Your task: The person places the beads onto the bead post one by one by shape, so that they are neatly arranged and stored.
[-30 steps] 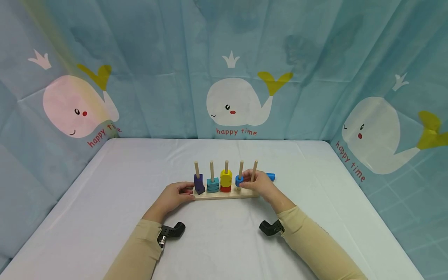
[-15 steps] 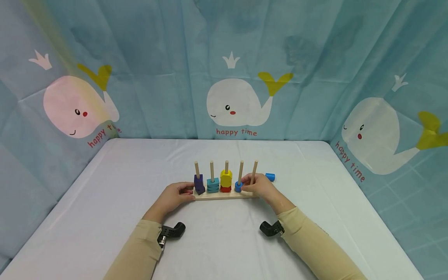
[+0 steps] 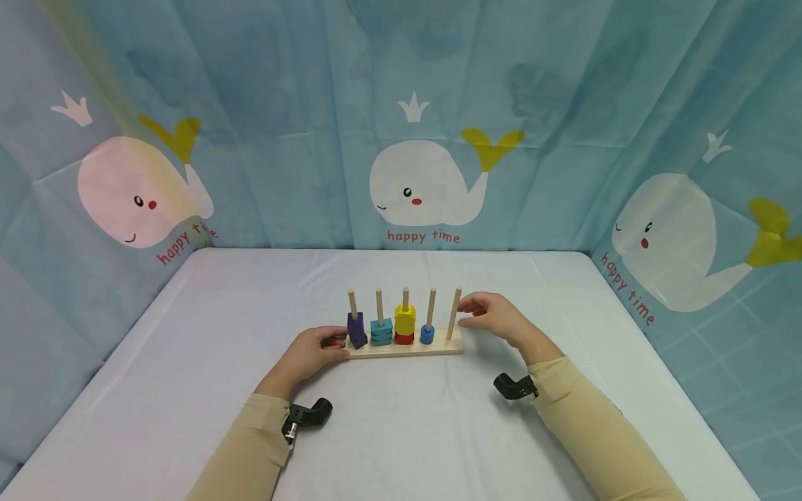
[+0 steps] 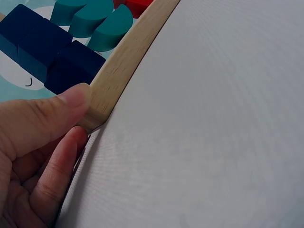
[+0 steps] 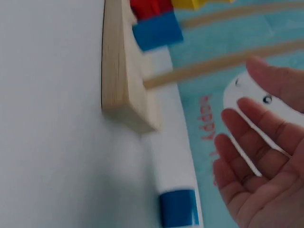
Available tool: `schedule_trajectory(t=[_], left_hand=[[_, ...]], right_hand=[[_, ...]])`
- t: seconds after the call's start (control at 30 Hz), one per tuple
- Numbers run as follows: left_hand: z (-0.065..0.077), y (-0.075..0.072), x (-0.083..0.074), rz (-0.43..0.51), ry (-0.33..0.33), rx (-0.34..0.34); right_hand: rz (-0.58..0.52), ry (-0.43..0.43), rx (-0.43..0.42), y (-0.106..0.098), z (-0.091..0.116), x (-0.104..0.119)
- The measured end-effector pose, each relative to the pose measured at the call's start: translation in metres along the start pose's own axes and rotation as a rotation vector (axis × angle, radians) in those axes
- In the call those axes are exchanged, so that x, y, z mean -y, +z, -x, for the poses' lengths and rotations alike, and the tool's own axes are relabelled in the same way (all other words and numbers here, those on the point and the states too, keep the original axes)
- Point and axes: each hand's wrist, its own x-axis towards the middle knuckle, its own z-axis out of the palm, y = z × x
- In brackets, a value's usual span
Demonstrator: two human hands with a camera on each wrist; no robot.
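A wooden peg board (image 3: 407, 351) with upright pegs lies across the middle of the table. My left hand (image 3: 310, 351) pinches its left end, thumb at the corner in the left wrist view. From left to right, the pegs carry dark purple blocks (image 3: 356, 330), teal blocks (image 3: 381, 332), yellow blocks (image 3: 404, 320) over red (image 3: 404, 339), and one blue ring (image 3: 427, 335) at the bottom. Beside the bare rightmost peg (image 3: 454, 313), my right hand (image 3: 498, 321) holds nothing, its fingers loosely extended. A loose blue cylinder (image 5: 179, 208) shows in the right wrist view; the hand hides it in the head view.
A white cloth (image 3: 401, 431) covers the table. Blue curtains (image 3: 282, 188) printed with whales rise behind it and along both sides. Black camera mounts (image 3: 310, 412) stick out from both wrists.
The blue ring has slid down its peg to the base. My right hand has let go of it and moved right, past the last peg. The left hand has stayed put.
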Motion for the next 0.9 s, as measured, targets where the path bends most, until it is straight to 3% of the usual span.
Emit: schedule_trajectory(t=[0.13,0.37,0.5,0.9], left_hand=[[0.0,0.0,0.0,-0.006,-0.023,-0.001],[-0.001,0.001,0.0,-0.012,-0.035,0.001],[-0.001,0.001,0.001,-0.009,-0.029,0.002],[-0.001,0.0,0.001,0.005,-0.003,0.005]], right_hand=[[0.048,0.025,-0.04,-0.013,-0.001,-0.011],[0.139,0.146,-0.138,-0.022,-0.004,-0.029],[0.168,0.19,-0.119,-0.021,-0.008,-0.035],[0.363,0.184,-0.069,-0.008,-0.018,-0.041]])
